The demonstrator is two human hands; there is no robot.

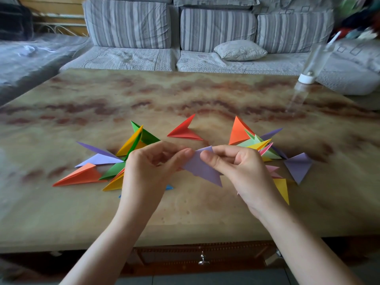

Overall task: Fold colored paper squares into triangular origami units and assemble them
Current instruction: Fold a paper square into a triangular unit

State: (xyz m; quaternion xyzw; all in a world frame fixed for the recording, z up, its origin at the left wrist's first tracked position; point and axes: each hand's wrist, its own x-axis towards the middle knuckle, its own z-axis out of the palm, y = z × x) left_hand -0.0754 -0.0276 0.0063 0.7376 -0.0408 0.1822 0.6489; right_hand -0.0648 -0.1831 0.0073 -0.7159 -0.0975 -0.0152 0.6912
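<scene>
A polished tan stone-patterned tabletop (185, 95) fills the view, with a grey striped fabric sofa (127, 27) behind it at twelve o'clock. Folded triangular paper units lie in two loose heaps, one of orange, purple, green and yellow pieces (82, 175) at nine o'clock of the hands and one of orange, mint, pink, yellow and purple pieces (298, 167) at three o'clock. They look kept within reach for assembly. The left hand (148, 167) and right hand (240, 167) hold a lilac folded paper unit (202, 169) between them, lifted clear of the table, probably so a flap can be creased or opened. Both hands pinch it between thumb and fingertips (188, 152) along its upper edge. A clear plastic bottle with a white cap (306, 78) stands at two o'clock, and a lone red folded unit (184, 130) at twelve. No writing or labels can be read.
</scene>
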